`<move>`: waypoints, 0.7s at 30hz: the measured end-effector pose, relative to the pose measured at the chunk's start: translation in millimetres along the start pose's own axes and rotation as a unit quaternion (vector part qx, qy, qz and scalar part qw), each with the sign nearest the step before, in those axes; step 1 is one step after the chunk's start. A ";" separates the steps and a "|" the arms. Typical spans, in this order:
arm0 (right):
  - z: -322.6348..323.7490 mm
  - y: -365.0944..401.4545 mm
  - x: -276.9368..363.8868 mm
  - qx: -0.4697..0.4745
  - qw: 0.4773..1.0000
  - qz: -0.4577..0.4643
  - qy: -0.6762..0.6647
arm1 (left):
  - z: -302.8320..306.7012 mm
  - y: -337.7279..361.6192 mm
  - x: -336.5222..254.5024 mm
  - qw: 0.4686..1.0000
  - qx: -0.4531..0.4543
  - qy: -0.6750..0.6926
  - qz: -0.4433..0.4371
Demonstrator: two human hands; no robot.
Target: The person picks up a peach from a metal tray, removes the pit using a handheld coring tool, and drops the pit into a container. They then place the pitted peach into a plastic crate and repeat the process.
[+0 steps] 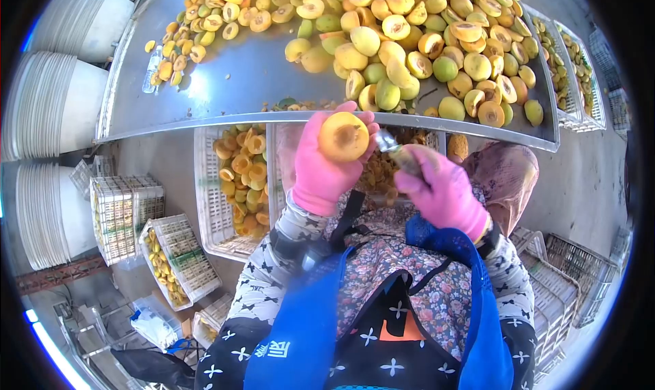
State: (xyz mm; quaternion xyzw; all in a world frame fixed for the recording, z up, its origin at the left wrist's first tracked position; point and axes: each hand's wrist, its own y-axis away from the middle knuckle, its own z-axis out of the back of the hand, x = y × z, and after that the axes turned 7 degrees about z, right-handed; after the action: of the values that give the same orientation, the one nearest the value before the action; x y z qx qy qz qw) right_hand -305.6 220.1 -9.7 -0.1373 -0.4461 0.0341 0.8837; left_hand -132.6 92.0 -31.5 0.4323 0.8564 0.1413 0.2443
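Broadly, floor [576, 178]: grey, white plastic crates [205, 259] left of the left hand.
Table [239, 83]: shiny metal, beyond both hands, heaped with halved yellow-green fruit [397, 27].
Left hand [321, 168]: cupping a round yellow fruit piece [343, 136].
Right hand [447, 189]: gripping a metal-tipped tool [402, 157] beside it.

Pink gloves [319, 182] cover both hands [447, 193]; black bows dot the pale sleeves [516, 277]. The black garment [392, 346] carries white four-petalled motifs and an orange patch [401, 327], beside floral cloth [382, 271] and bright blue panels [295, 322] with white lettering.
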 end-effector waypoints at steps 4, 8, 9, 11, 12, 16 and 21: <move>-19.5 -5.0 -2.1 0.003 0.991 0.028 0.132 | -8.1 1.3 6.4 0.996 0.028 -0.079 -0.022; -13.7 -11.6 1.3 -0.012 0.977 0.068 0.199 | -9.8 4.1 10.2 0.997 0.054 -0.044 -0.020; -13.5 -11.8 1.0 -0.023 0.977 0.075 0.199 | -10.5 4.3 11.2 0.997 0.058 -0.035 -0.022; -13.6 -13.4 0.1 -0.047 0.975 0.090 0.198 | -14.2 5.0 13.6 0.995 0.054 -0.072 -0.047; -13.4 -13.1 -0.5 -0.026 0.977 0.077 0.197 | -15.5 5.2 15.0 0.993 0.051 -0.091 -0.059; -13.6 -12.2 1.6 -0.004 0.977 0.099 0.188 | -12.6 4.6 23.1 0.982 0.038 -0.156 -0.102; -22.5 -5.6 9.9 -0.007 0.985 0.092 0.145 | -24.4 10.4 27.6 0.996 -0.039 -0.040 -0.068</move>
State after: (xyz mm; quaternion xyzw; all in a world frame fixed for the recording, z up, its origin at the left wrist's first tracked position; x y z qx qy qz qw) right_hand -282.0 211.8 -13.1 -0.1868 -0.2994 0.0918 0.9312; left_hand -152.8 119.7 -14.5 0.3681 0.8674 0.1399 0.3043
